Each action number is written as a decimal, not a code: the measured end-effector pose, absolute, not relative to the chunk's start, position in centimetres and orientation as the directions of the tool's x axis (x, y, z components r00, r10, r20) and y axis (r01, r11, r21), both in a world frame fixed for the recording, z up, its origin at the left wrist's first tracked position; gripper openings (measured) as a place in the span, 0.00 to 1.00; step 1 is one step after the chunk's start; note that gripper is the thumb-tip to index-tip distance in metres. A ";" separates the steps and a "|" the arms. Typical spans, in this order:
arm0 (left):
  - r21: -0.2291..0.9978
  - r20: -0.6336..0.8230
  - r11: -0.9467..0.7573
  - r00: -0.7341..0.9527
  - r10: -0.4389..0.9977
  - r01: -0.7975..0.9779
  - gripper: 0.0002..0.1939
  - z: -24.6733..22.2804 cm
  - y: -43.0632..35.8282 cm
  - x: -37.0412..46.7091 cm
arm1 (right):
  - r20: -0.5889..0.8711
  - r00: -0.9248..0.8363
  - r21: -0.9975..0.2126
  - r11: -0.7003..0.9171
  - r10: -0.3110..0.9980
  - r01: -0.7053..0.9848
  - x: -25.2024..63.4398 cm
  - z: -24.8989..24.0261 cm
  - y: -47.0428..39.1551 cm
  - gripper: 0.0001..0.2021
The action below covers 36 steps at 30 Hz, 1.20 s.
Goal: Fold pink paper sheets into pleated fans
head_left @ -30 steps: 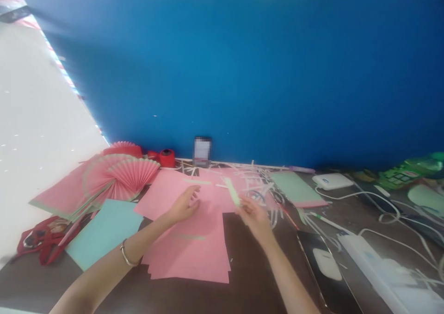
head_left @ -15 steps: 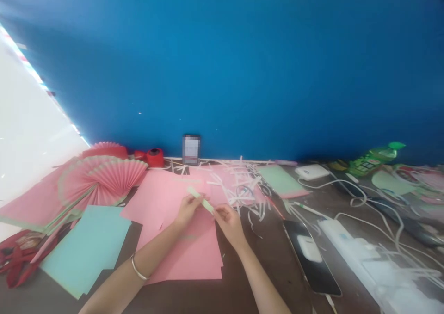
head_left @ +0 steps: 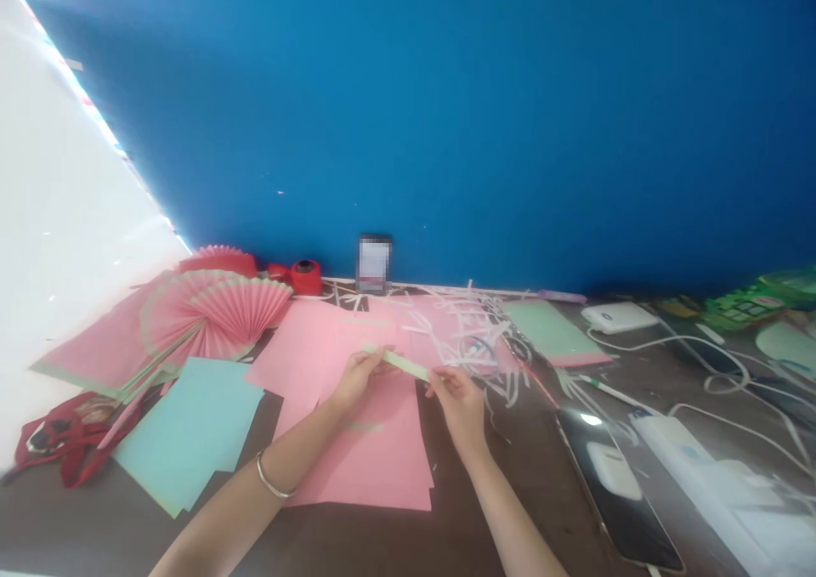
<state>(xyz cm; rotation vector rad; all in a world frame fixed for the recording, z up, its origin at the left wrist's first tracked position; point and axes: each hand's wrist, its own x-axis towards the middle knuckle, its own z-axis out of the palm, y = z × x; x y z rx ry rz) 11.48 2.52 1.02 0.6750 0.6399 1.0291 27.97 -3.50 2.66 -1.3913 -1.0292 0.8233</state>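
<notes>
A narrow pale green paper strip is stretched between my two hands, above a pile of pink paper sheets. My left hand, with a silver bangle on its wrist, pinches the strip near its left end. The right end is pinched between the fingers of my right hand. Pink folded paper fans with green edges lie to the left, behind light blue-green sheets. White paper scraps are scattered behind my right hand.
On the right are a black phone with a white case on it, a white power strip, cables and a green bottle. A red tape dispenser and a small screen stand by the blue wall.
The view has shifted, so the table things appear farther right. My hands have moved apart, and more of the green strip shows between them, at a flatter angle.
</notes>
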 end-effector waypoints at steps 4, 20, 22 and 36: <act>0.719 -0.173 0.367 0.360 0.917 -0.590 0.17 1.1 2.6 11.3 | 0.077 0.396 -0.984 0.005 0.915 0.178 28.3 2.9 -3.6 0.13; 0.951 -0.038 0.094 0.191 0.981 -0.296 0.15 1.5 2.7 11.1 | 0.143 0.497 -0.979 0.048 0.856 0.200 28.9 2.6 -3.4 0.14; 0.967 0.003 0.051 0.210 0.978 -0.252 0.14 1.8 2.5 11.1 | 0.133 0.491 -0.982 0.046 0.861 0.185 28.7 2.7 -3.4 0.15; 0.904 -0.092 0.148 0.157 0.983 -0.402 0.18 1.0 2.6 11.3 | 0.188 0.368 -0.954 0.081 0.911 0.288 28.6 2.8 -3.8 0.07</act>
